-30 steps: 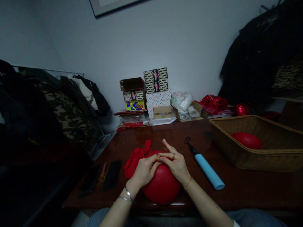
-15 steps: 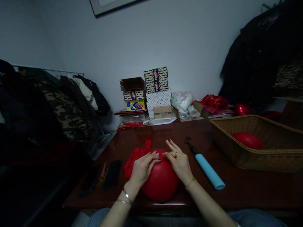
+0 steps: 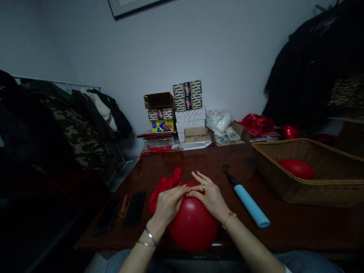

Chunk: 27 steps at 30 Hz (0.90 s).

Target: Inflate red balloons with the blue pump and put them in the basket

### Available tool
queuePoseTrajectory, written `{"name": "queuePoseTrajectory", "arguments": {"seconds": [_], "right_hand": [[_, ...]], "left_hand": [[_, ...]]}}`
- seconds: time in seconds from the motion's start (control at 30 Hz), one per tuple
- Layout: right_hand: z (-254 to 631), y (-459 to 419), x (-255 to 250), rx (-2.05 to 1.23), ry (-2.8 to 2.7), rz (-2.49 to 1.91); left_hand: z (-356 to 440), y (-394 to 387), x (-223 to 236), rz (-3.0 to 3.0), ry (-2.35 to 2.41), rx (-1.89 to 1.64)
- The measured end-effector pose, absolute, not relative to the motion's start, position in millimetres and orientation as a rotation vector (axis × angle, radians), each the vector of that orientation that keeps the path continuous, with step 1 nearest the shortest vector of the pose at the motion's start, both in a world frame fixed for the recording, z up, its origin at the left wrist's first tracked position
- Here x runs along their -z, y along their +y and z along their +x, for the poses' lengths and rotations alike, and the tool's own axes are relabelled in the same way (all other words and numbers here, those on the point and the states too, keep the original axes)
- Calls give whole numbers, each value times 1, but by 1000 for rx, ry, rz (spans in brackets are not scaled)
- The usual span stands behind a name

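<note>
Fingertips of both hands meet over the top of a red balloon [image 3: 195, 229], thumbs and forefingers [image 3: 200, 187] drawn together; what lies between them is hidden, so I cannot tell whether they are clamped on its neck. The left hand [image 3: 168, 201] comes in from the left, the right hand [image 3: 212, 198] from the right, its other fingers spread. The balloon sits below them at the near edge of the brown table [image 3: 204, 161].

On the left lie a dark phone [image 3: 134, 209] and a reddish stick [image 3: 124, 203]. To the right, a blue pump [image 3: 251, 206] lies slantwise, its black nozzle pointing far. Just beyond the left hand is a heap of limp red balloons [image 3: 165, 185]. At the right, a wicker basket [image 3: 307, 192] holds another red balloon [image 3: 297, 168]. Farther back, stacked boxes [image 3: 189, 117] and a plastic bag [image 3: 218, 120] stand against the wall [image 3: 136, 57].
</note>
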State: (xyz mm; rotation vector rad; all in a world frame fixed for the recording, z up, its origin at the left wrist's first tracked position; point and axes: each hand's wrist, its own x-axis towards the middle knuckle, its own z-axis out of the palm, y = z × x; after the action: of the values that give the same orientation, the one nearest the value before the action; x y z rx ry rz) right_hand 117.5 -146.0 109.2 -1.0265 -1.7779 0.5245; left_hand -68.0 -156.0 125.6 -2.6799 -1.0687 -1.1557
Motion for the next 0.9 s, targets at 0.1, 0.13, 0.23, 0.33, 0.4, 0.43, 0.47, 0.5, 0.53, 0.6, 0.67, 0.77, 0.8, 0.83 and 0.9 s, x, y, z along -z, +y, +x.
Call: {"name": "queuePoseTrajectory", "arguments": {"seconds": [0.1,0.13,0.23,0.33,0.4,0.43,0.47,0.5,0.53,0.6,0.67,0.77,0.8,0.83,0.9], "right_hand": [[119,-146,-114,-498,-1829,-1006],[120,-146,-116,-479,-1847,-998],[124,-145,-122,-412,-1929,-982],[128,-146,-127,-337,-2000,-977],[128,-147,-130,-265,-2008,-992],[127,-148,-132,-225,-2003,-1006],[125,-149,-133,-187,-1992,-1021],[123,-150,-134,-152,-1979,-1036],[121,-151,-134,-119,-1965,-1050],[115,-152,-134,-61,-1940,-1072],[112,-153,-132,-16,-1906,-1085],[110,-152,-126,20,-1823,-1102],[111,-151,-124,23,-1787,-1113],[112,-150,-123,17,-1746,-1127],[114,-149,-121,-52,-1672,-1143]], "left_hand": [[-68,-157,-124,-2674,-1121,1146],[-68,-157,-123,-2661,-1136,1160],[-67,-158,-120,-2609,-1152,1205],[-65,-159,-116,-2552,-1153,1240],[-63,-159,-115,-2522,-1123,1252],[-63,-159,-115,-2508,-1096,1256],[-62,-159,-115,-2492,-1069,1261],[-62,-159,-115,-2473,-1045,1264],[-61,-160,-115,-2454,-1026,1266],[-61,-160,-114,-2423,-1009,1268],[-61,-160,-113,-2408,-1039,1279],[-60,-161,-111,-2414,-1209,1331],[-60,-162,-111,-2421,-1286,1358],[-60,-162,-112,-2432,-1360,1387],[-60,-163,-116,-2457,-1472,1461]]}}
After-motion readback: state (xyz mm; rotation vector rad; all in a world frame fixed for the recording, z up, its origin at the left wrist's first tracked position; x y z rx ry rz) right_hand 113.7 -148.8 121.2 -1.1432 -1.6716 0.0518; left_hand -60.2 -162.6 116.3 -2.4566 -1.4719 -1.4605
